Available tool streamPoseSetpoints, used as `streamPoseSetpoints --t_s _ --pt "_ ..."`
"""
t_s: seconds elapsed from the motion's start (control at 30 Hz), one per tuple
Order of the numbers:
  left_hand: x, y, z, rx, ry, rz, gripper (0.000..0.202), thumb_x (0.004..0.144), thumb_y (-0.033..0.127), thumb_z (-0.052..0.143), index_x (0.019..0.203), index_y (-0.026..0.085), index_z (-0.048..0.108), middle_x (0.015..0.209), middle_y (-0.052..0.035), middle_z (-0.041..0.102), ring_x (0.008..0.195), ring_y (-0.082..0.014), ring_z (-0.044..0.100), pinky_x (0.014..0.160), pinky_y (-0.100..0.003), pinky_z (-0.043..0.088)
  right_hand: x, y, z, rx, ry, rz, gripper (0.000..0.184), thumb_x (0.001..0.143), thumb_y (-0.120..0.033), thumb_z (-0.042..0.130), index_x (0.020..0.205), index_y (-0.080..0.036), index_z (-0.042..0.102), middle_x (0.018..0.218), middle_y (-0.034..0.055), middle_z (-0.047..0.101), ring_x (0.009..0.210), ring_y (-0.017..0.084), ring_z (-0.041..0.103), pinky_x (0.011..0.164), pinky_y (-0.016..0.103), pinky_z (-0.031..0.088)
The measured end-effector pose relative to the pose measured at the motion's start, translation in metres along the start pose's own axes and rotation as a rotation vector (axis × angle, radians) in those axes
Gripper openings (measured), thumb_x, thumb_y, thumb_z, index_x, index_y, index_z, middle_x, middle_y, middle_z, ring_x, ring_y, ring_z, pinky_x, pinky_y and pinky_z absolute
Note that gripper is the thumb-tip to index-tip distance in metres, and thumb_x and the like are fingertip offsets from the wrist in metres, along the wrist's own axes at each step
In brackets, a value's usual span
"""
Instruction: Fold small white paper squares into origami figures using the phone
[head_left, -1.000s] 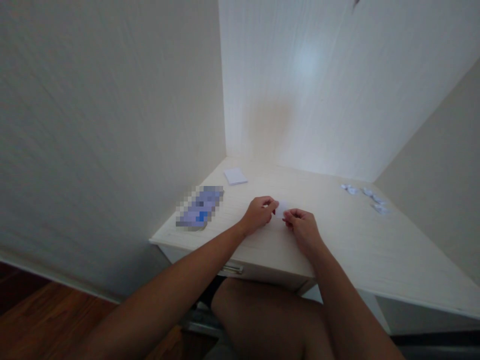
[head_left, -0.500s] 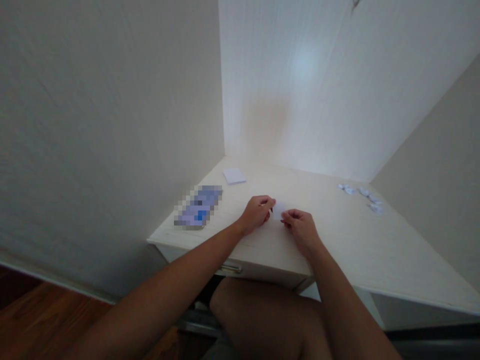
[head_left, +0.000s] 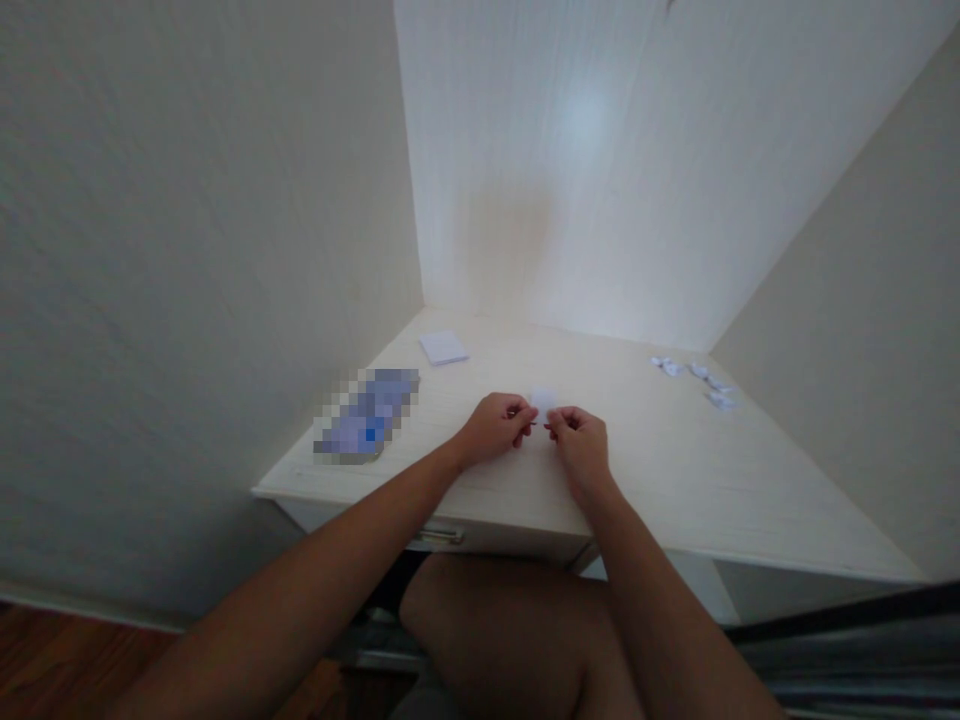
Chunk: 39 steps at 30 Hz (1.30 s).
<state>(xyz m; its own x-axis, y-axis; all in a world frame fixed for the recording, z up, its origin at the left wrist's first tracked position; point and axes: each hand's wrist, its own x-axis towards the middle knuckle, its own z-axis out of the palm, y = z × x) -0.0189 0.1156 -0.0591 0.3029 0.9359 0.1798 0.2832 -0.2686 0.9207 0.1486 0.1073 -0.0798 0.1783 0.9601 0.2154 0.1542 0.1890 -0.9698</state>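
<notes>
A: In the head view, what is the left hand [head_left: 495, 430] doing?

B: Pinching a small white paper [head_left: 543, 398] by its left side, thumb against finger, the other fingers curled in.

A: And the right hand [head_left: 583, 450]?

B: Pinching the same piece at its near right corner. The fingertips of the two hands are close together but apart, and most of the visible paper sticks out on their far side.

A: Where exactly is that paper?

B: Over the middle of the white desk [head_left: 675, 480], toward its near edge. I can't tell whether it touches the surface.

A: What lies to the left?

B: A flat bluish item [head_left: 367, 415], pixelated, so I can't say what it is. It sits near the left edge, beside the left wall [head_left: 225, 220]. Farther back is a square white pad [head_left: 443, 348], near the far left corner and well apart from the hands.

A: And on the right?

B: Some small crumpled white pieces [head_left: 709, 378], loosely grouped toward the far right corner. They are too small to make out clearly.

A: Anything on the near side?

B: A drawer handle [head_left: 439, 537] on the desk's front, just beyond the left forearm [head_left: 322, 590]. The person's bare leg [head_left: 502, 630] is below, between the two forearms, and a brown floor [head_left: 67, 655] shows at the near left.
</notes>
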Motion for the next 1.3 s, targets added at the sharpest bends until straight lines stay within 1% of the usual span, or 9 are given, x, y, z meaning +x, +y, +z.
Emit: streamPoseSetpoints --t_s 0.13,0.33,0.5,0.6,0.7,0.8,0.9,1.07,1.3 --pt "-0.001 0.002 0.0 0.016 -0.006 0.017 0.034 0.091 0.041 0.059 0.071 0.015 0.069 0.05 0.0024 0.059 0.041 -0.0088 0.047 0.049 -0.022 0.035 0.001 0.002 0.001 0.016 0.032 0.004 0.025 0.076 -0.043 0.067 0.07 -0.018 0.071 0.063 0.0034 0.067 0.057 0.018 0.057 0.058 0.031 0.042" --pt "-0.002 0.006 0.002 -0.02 -0.009 0.029 0.028 0.088 0.033 0.062 0.068 0.015 0.068 0.051 0.0022 0.059 0.044 -0.008 0.05 0.049 -0.02 0.037 0.0 0.003 0.0 0.033 0.036 -0.012 0.024 0.077 -0.041 0.069 0.071 -0.018 0.072 0.063 0.0033 0.068 0.059 0.018 0.058 0.058 0.031 0.043" --pt "-0.002 0.004 0.002 -0.076 0.0 0.011 0.029 0.089 0.036 0.062 0.07 0.014 0.067 0.051 0.0032 0.057 0.037 -0.0052 0.042 0.039 -0.017 0.032 0.0 0.005 0.001 0.066 0.047 -0.006 0.027 0.078 -0.044 0.068 0.073 -0.018 0.072 0.064 0.0039 0.069 0.058 0.017 0.057 0.058 0.03 0.043" --pt "-0.001 0.001 0.004 -0.129 0.007 0.012 0.028 0.088 0.04 0.064 0.083 0.013 0.068 0.066 -0.0015 0.065 0.043 -0.0077 0.051 0.037 -0.018 0.038 0.001 0.007 0.001 0.085 0.055 0.002 0.027 0.078 -0.044 0.067 0.074 -0.019 0.072 0.066 0.0044 0.07 0.059 0.017 0.058 0.058 0.031 0.044" --pt "0.0 -0.002 0.005 -0.225 0.043 0.035 0.033 0.083 0.039 0.071 0.102 0.013 0.064 0.087 -0.0071 0.07 0.065 -0.0151 0.067 0.043 -0.022 0.051 0.001 0.009 0.0 0.099 0.059 0.008 0.026 0.078 -0.044 0.068 0.075 -0.019 0.071 0.066 0.0042 0.07 0.059 0.017 0.058 0.059 0.031 0.044" --pt "0.0 -0.003 0.007 -0.305 0.099 0.094 0.051 0.077 0.033 0.078 0.119 0.015 0.057 0.092 -0.0061 0.067 0.073 -0.018 0.07 0.047 -0.025 0.057 0.001 0.007 0.0 0.111 0.058 0.012 0.026 0.077 -0.045 0.069 0.075 -0.019 0.071 0.066 0.0036 0.069 0.06 0.017 0.058 0.059 0.03 0.043" --pt "-0.002 -0.004 0.008 -0.17 0.134 0.203 0.063 0.073 0.028 0.083 0.129 0.02 0.056 0.101 -0.0066 0.067 0.076 -0.0164 0.069 0.052 -0.023 0.058 -0.001 0.003 0.0 0.122 0.048 0.017 0.027 0.077 -0.045 0.069 0.075 -0.018 0.071 0.065 0.0029 0.068 0.059 0.017 0.057 0.058 0.03 0.042" --pt "-0.004 -0.003 0.009 0.093 0.202 0.272 0.047 0.078 0.032 0.079 0.123 0.02 0.068 0.095 -0.0068 0.07 0.082 -0.0167 0.07 0.058 -0.02 0.057 -0.003 -0.004 0.001 0.133 0.0 0.019 0.026 0.077 -0.044 0.07 0.074 -0.018 0.071 0.061 0.0004 0.064 0.056 0.015 0.054 0.057 0.029 0.04" --pt "-0.001 -0.005 0.011 -0.028 0.238 0.225 0.05 0.073 0.035 0.084 0.119 0.017 0.073 0.094 -0.009 0.074 0.08 -0.0195 0.072 0.056 -0.023 0.06 -0.004 -0.004 0.0 0.162 -0.044 0.02 0.028 0.08 -0.048 0.069 0.076 -0.02 0.071 0.061 -0.0003 0.063 0.057 0.015 0.052 0.057 0.029 0.039"
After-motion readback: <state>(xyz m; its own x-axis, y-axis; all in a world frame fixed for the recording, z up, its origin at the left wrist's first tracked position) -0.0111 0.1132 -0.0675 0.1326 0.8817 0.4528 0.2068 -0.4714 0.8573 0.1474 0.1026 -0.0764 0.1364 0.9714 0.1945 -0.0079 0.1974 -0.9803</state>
